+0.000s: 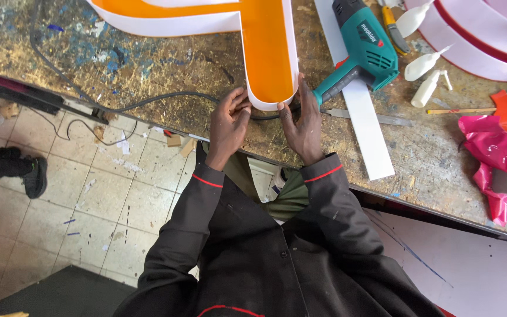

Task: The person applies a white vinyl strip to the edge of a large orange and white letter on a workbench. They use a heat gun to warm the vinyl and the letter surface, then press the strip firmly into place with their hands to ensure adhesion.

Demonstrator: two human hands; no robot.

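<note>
Both hands press the white rim around the orange sign letter [268,53]: left hand [228,126] and right hand [303,126], fingers [239,105] curled against the curved end. Even pressure on both sides should keep the rim flush, working on the surface [165,64] clear of the heat gun [362,44].

sign letter [265,53]: glossy orange plastic | workbench [165,70]: rough, paint-stained | heat gun [362,44]: teal plastic

Both arms reach forward, left hand [229,124] and right hand [301,124] fingers curled.

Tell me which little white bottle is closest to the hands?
The lowest white bottle, beside the white strip; the other two lie farther up the bench.
</note>
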